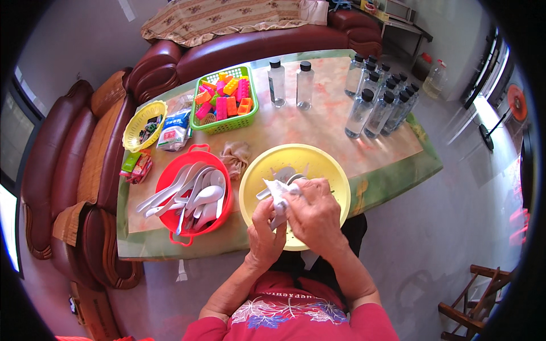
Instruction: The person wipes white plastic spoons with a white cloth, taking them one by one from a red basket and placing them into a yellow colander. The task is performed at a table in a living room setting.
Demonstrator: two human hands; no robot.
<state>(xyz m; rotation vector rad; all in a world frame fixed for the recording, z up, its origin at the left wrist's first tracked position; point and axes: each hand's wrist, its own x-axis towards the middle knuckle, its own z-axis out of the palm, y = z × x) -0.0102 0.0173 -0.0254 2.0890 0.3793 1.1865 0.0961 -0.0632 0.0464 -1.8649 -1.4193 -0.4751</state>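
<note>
Over the yellow colander [326, 161], both hands meet around a white cloth [278, 190]. My left hand [265, 234] is closed on a pale spoon [277, 220], mostly hidden by fingers and cloth. My right hand [314, 213] presses the cloth against it with bent fingers. Beneath the hands, a few white spoons [286, 173] lie in the colander, partly covered. To the left, a red basin [228, 206] with two handles is heaped with white and grey spoons [206, 196]. Between basin and colander sits a crumpled beige cloth [235, 156].
A green basket [250, 116] of colourful building blocks, a yellow basket [131, 133], a blue-and-white packet [174, 131] and small packets [136, 166] stand at left. Two clear bottles [277, 84] stand at the back; several more [378, 111] cluster right. A wooden stool [475, 301] is at lower right.
</note>
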